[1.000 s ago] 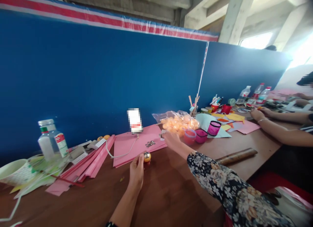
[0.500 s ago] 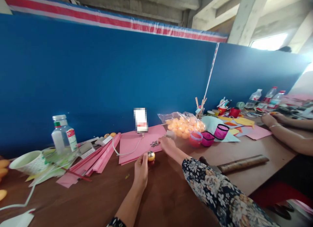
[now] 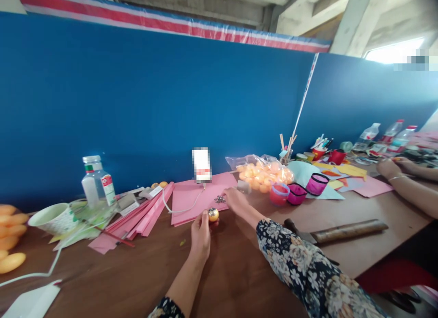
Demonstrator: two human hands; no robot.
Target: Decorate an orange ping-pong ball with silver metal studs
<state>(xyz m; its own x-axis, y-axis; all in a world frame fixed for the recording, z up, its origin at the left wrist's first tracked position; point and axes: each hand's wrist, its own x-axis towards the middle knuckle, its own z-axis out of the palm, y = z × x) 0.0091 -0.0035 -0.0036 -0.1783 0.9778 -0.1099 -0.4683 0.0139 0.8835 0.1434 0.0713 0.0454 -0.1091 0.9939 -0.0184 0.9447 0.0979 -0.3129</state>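
Note:
My left hand (image 3: pixel 201 232) grips a small yellow-orange ball (image 3: pixel 214 215) between thumb and fingers, above the brown table. Shiny silver bits cover part of the ball's top. My right hand (image 3: pixel 236 200) reaches over the edge of the pink paper sheets (image 3: pixel 186 197). Its fingers are drawn together at a little pile of silver bits (image 3: pixel 219 199); what they pinch, if anything, is too small to make out. The pile lies on the pink sheets, just beyond the ball.
Behind the sheets stands a phone (image 3: pixel 202 165) with a white cable. A clear bag of orange balls (image 3: pixel 263 174), pink cups (image 3: pixel 297 194) and a wooden-handled hammer (image 3: pixel 349 231) lie rightward. Left are a paper cup (image 3: pixel 54 217) and bottle (image 3: pixel 99 185). A co-worker's hands (image 3: pixel 393 169) are far right.
The whole view has shifted slightly, so most things sit further right in the picture. Both hands keep nearly the same place over the table and the ball stays in my left hand.

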